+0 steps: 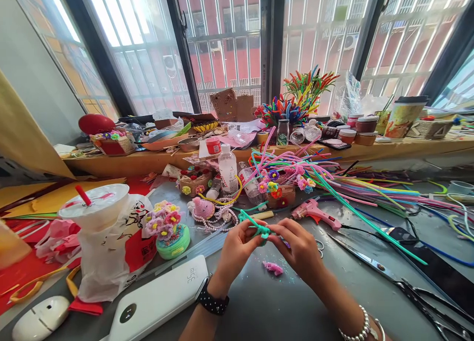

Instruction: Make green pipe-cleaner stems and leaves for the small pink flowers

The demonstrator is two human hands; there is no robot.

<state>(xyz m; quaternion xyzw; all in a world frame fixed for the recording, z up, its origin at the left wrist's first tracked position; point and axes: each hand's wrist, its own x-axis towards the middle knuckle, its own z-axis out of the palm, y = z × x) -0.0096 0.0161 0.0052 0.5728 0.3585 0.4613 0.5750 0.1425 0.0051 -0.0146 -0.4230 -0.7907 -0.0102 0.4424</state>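
Between my hands, above the grey table, is a coiled green pipe cleaner (262, 230) with a straight end poking up to the left. My left hand (239, 245), with a black dotted watch band at the wrist, pinches it from the left. My right hand (298, 245) pinches its other side, fingertips close to those of the left. Part of the coil is hidden behind the fingers. Below the hands a small twisted pink pipe cleaner piece (273, 268) lies on the table among specks of glitter. A pink glue gun (314, 212) rests just beyond my right hand.
Large scissors (379, 267) lie at the right, near a bundle of loose pipe cleaners (370, 198). A white power bank (163, 299), a bagged drink cup (107, 232) and a green-based flower pot (172, 241) stand left. Bottles, jars and craft flowers crowd the back and the sill (155, 159).
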